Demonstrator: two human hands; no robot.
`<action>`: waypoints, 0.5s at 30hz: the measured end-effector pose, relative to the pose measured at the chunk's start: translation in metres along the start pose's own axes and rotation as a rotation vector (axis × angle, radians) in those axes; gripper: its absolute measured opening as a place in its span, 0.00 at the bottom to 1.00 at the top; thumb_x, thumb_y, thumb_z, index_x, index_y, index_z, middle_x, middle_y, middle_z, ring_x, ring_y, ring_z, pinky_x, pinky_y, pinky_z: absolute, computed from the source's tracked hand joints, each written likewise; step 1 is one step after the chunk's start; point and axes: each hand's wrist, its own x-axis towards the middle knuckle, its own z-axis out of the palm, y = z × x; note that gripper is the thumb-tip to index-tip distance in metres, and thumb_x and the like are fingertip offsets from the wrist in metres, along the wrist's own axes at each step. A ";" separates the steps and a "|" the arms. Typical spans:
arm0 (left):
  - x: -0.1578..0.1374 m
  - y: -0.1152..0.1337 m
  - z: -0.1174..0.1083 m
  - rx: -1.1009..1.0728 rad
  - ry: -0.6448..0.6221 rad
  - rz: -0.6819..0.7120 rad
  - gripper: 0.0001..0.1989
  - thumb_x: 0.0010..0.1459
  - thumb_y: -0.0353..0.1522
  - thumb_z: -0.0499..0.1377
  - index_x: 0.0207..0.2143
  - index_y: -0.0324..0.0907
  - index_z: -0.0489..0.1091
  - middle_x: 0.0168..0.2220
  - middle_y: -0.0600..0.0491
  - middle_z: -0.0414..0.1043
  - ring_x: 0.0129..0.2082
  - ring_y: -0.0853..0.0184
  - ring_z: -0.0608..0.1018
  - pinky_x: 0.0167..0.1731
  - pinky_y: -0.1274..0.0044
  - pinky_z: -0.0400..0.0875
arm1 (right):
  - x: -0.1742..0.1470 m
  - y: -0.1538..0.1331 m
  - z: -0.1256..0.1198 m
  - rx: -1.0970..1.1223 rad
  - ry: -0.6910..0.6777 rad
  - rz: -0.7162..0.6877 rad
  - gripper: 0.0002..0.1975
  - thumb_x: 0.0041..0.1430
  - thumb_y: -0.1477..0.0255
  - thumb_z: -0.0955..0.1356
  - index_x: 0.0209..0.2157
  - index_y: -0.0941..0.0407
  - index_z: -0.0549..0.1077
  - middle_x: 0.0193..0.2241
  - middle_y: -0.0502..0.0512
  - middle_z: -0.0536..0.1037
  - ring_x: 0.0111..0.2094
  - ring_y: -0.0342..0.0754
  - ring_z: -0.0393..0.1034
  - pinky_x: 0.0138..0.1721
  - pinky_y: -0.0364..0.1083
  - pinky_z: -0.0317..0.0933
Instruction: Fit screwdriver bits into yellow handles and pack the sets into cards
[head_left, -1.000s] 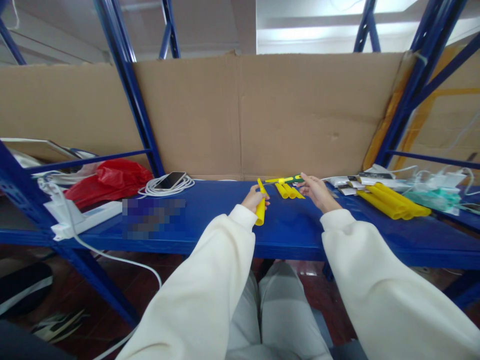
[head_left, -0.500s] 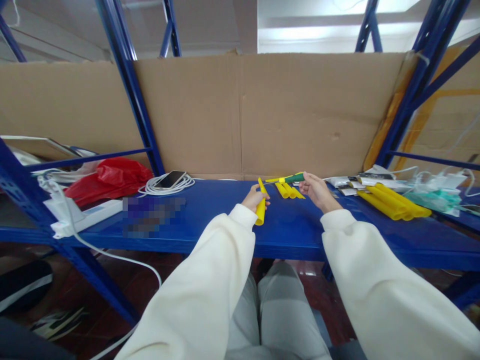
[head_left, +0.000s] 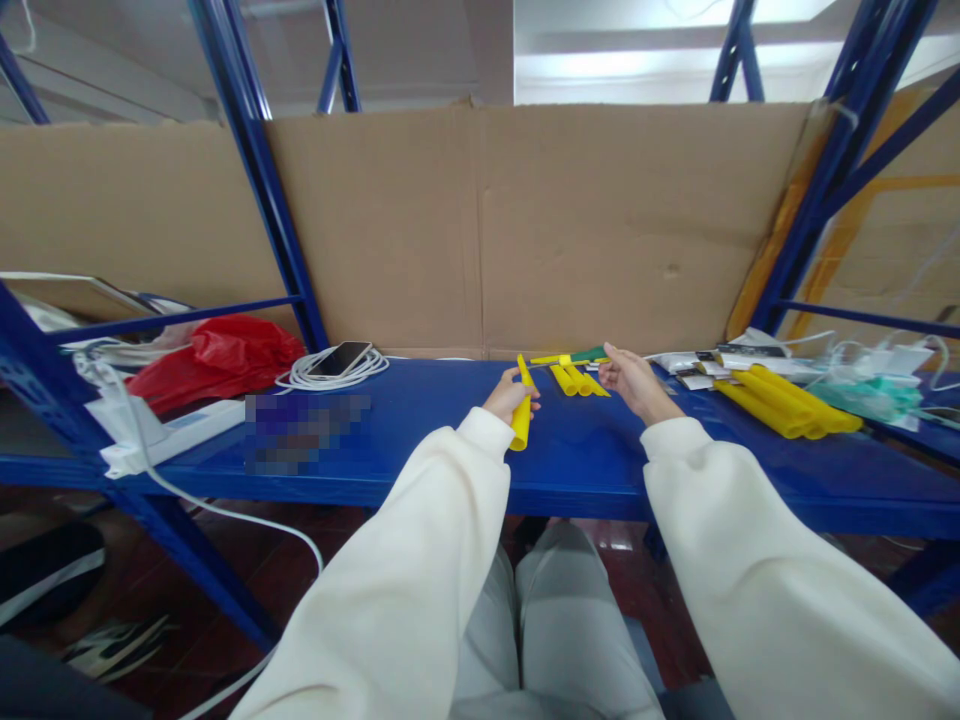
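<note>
My left hand [head_left: 510,395] is closed around a yellow tube [head_left: 520,430], which stands slightly tilted over the blue shelf top. A screwdriver [head_left: 589,356] with a green and yellow handle is pinched by its green end in the fingers of my right hand [head_left: 628,380]. Its thin tip end points left and reaches the upper part of the tube; whether it goes in or only touches cannot be made out. Between and behind my hands, several short yellow tubes [head_left: 576,381] lie side by side on the blue shelf [head_left: 420,420].
At the right lie larger yellow tubes [head_left: 787,402] beside white packets [head_left: 739,358] and a green plastic bag [head_left: 874,400]. At the left are a phone [head_left: 342,358] on a coiled white cable, a red bag [head_left: 225,355] and a white power strip [head_left: 195,425]. Cardboard [head_left: 562,230] closes the back.
Almost nothing differs. The screwdriver and my right hand have shifted very slightly; both hands keep their hold.
</note>
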 end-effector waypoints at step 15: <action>0.000 0.001 0.000 -0.014 0.020 -0.021 0.30 0.59 0.20 0.51 0.62 0.44 0.51 0.31 0.53 0.73 0.18 0.74 0.70 0.19 0.82 0.64 | -0.003 -0.002 -0.001 0.007 -0.055 -0.004 0.12 0.57 0.64 0.71 0.28 0.55 0.67 0.15 0.46 0.71 0.16 0.37 0.65 0.19 0.35 0.58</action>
